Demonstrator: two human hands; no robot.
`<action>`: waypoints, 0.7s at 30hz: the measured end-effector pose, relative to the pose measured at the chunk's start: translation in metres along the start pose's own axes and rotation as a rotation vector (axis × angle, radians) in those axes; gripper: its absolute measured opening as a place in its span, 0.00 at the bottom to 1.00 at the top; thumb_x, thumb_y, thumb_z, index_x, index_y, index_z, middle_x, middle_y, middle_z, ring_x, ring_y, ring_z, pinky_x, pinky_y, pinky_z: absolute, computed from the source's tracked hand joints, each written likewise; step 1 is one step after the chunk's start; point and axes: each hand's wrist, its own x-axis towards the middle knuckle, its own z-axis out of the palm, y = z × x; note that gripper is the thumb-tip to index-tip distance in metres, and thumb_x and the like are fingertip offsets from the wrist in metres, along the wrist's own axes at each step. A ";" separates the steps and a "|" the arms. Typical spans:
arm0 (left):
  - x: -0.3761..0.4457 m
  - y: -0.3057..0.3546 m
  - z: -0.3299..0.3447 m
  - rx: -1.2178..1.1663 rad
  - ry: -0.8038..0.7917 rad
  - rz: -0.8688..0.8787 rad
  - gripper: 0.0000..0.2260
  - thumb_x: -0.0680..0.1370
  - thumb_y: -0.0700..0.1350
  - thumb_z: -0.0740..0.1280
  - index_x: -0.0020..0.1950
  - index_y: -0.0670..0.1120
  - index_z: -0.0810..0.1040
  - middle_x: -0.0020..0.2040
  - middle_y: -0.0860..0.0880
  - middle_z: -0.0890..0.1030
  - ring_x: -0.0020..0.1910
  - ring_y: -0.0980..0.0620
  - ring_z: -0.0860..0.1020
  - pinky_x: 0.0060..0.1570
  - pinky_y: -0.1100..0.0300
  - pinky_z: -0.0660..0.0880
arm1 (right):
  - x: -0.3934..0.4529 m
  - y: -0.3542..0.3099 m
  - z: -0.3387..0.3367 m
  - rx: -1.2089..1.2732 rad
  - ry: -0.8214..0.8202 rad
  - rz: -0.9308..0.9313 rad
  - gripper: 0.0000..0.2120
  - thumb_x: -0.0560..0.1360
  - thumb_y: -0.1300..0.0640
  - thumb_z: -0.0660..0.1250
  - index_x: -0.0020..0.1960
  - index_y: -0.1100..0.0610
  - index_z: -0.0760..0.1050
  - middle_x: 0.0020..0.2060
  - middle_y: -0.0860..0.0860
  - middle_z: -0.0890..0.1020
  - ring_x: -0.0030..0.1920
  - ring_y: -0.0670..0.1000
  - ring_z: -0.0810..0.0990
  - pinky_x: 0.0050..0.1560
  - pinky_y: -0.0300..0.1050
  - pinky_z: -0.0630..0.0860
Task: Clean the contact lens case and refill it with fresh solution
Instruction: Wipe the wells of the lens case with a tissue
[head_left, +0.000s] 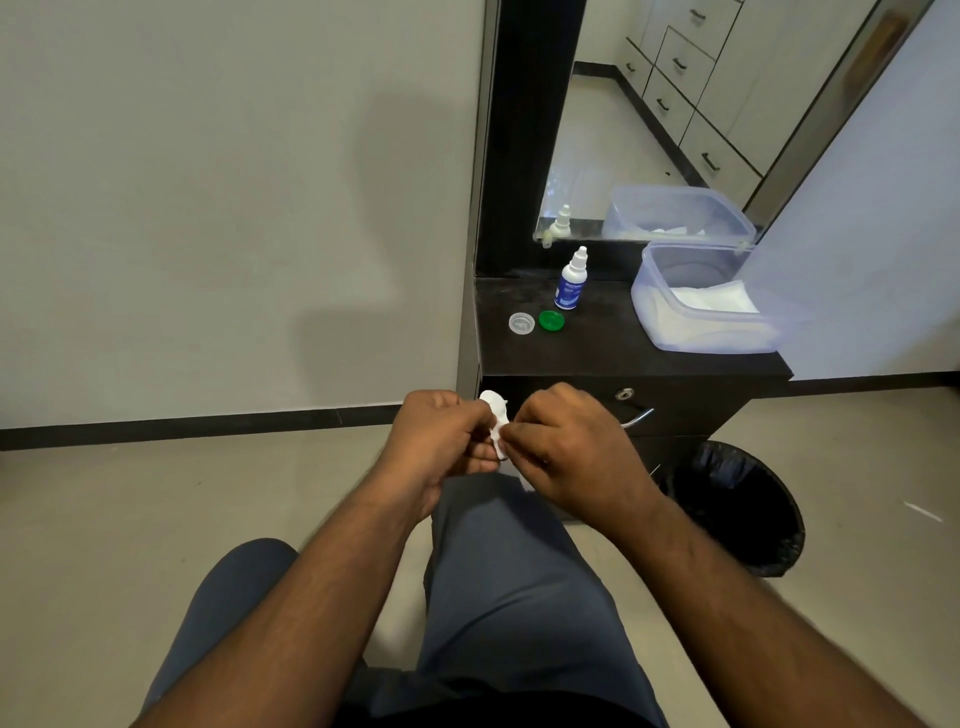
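Note:
My left hand (441, 441) grips a white contact lens case (493, 408) in front of the cabinet, above my knees. One rounded end of the case sticks up past my fingers. My right hand (571, 452) pinches at the case's lower part, and a scrap of white tissue (523, 482) peeks out under that hand. On the black cabinet top (597, 348) lie a clear cap (521, 323) and a green cap (551, 320) side by side. Behind them a white and blue solution bottle (571, 283) stands upright and capped.
A translucent plastic tub (691, 322) holding white tissues sits at the right of the cabinet top, below a mirror (649, 104). A black-lined waste bin (737, 514) stands on the floor right of my legs. The cabinet drawer has a metal handle (638, 417).

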 end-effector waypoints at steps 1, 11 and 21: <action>0.001 -0.001 0.001 0.020 0.010 0.011 0.03 0.73 0.34 0.65 0.39 0.38 0.75 0.31 0.40 0.78 0.27 0.47 0.78 0.35 0.52 0.82 | 0.000 -0.002 -0.001 -0.040 0.013 -0.020 0.13 0.75 0.53 0.62 0.40 0.58 0.81 0.34 0.53 0.78 0.35 0.52 0.74 0.31 0.48 0.72; 0.002 -0.007 -0.002 -0.034 0.017 0.114 0.06 0.74 0.31 0.64 0.37 0.37 0.74 0.30 0.41 0.79 0.28 0.48 0.80 0.36 0.54 0.82 | -0.004 0.003 0.016 0.165 0.111 0.085 0.08 0.76 0.58 0.63 0.45 0.61 0.79 0.40 0.55 0.80 0.41 0.51 0.74 0.44 0.44 0.71; 0.000 -0.004 -0.008 -0.060 -0.089 0.232 0.02 0.76 0.33 0.65 0.44 0.34 0.76 0.30 0.45 0.80 0.29 0.50 0.78 0.41 0.49 0.81 | 0.009 0.011 -0.004 0.611 0.401 0.506 0.04 0.74 0.63 0.68 0.46 0.60 0.82 0.42 0.49 0.80 0.46 0.51 0.79 0.49 0.44 0.75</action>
